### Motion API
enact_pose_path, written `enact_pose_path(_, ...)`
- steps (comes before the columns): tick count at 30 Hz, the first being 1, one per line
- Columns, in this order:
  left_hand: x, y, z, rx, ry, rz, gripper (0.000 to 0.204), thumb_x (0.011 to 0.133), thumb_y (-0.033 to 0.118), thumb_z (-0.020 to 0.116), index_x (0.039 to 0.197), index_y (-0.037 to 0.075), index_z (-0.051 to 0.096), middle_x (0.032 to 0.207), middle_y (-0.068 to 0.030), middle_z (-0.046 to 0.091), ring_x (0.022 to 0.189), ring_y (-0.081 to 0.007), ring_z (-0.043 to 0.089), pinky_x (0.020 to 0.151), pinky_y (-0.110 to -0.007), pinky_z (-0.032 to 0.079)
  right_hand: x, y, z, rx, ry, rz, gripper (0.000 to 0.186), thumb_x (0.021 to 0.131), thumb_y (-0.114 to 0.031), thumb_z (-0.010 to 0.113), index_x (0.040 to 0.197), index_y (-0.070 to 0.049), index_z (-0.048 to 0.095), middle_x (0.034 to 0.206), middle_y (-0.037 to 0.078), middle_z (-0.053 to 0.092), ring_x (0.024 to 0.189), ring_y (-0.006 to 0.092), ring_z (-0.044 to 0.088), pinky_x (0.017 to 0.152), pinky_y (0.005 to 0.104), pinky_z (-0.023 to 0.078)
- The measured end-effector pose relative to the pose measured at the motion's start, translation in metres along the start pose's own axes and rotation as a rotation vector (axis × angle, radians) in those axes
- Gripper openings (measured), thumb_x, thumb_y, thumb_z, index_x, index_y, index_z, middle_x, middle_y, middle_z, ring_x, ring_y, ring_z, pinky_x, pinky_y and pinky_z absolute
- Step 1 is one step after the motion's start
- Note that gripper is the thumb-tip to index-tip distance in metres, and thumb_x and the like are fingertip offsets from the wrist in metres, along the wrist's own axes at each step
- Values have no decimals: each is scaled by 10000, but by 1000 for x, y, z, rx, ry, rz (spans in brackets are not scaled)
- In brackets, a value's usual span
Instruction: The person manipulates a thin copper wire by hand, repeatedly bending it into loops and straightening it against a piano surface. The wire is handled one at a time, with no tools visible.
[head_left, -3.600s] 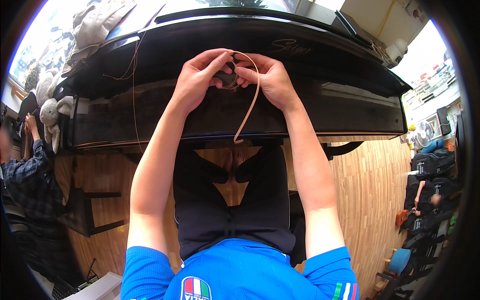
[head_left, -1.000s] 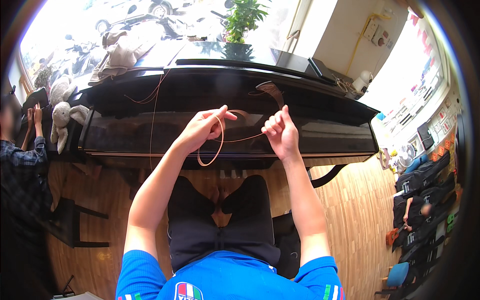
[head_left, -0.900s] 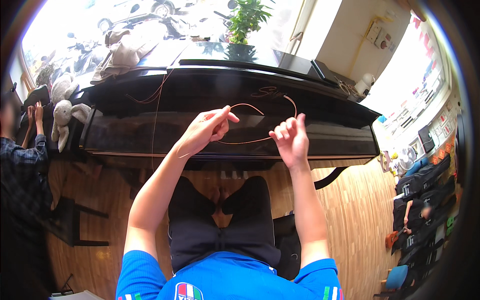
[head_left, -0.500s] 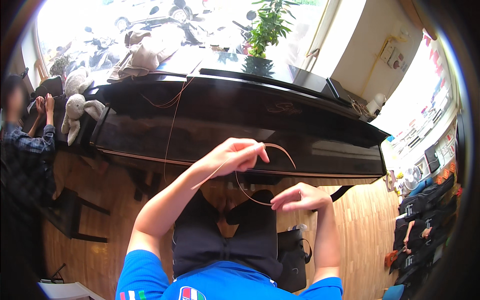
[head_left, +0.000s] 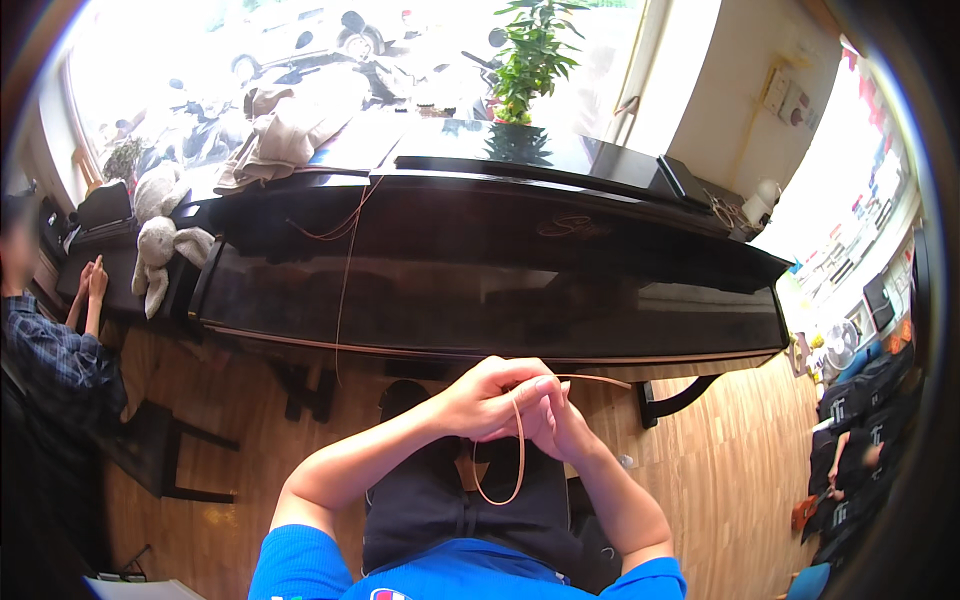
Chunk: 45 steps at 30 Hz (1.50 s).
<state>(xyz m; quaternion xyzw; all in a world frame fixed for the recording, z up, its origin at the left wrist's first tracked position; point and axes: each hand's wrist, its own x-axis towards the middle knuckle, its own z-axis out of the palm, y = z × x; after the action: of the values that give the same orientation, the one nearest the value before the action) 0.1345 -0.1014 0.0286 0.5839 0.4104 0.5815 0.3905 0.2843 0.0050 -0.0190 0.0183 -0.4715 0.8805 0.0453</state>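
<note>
Head view: left fingers [head_left: 530, 391] and right fingers [head_left: 548, 418] pinch a tan strip [head_left: 523, 455].

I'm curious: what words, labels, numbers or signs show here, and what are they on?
Black piano: faint flourished script on its front, which I won't copy out.
Black bags at right: white marks, too small to read.
Blue shirt: badge cut off by the picture's edge, unreadable.
Thin tan strip in the left hand: no lettering visible.
</note>
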Motion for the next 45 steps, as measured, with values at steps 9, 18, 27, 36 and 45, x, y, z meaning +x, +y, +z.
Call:
enact_pose_path(9,-18,11,-3,641,-112,409,253,846,181,775,1095,146,744,1467,-151,442,1321,-344,474,1058,-476,422,-11,-49,-27,-501,226,87,329,1060,-297,534,1097,-9,687,699,-73,449,582,8,335,495,203,249)
enact_pose_path(18,-40,38,-13,283,-158,-162,882,930,269,691,1596,99,139,1514,-194,432,1242,-343,577,930,-365,536,-2,-95,11,-930,264,-86,150,988,-138,651,933,-4,693,805,-6,666,720,35,544,642,203,440)
enact_pose_path(27,-54,53,-9,-398,13,-296,241,1069,176,496,1161,10,646,654,21,517,571,-53,509,603,-266,529,-2,-140,29,-1032,123,-249,142,986,-67,597,903,-5,694,818,16,638,658,55,487,594,217,379)
enact_pose_path(36,-163,107,-59,-224,-103,-39,192,956,3,603,1051,-135,696,897,-213,742,613,-221,688,560,-300,542,-98,-196,-14,-1091,185,155,85,933,-9,649,911,24,725,829,83,683,741,135,624,686,252,493)
enact_pose_path(45,-210,132,-114,-281,713,339,228,1099,213,395,973,39,471,594,41,265,443,-45,189,404,-248,161,-27,-212,2,-1522,-74,221,86,840,-68,775,924,-50,774,891,49,652,816,150,631,717,286,510)
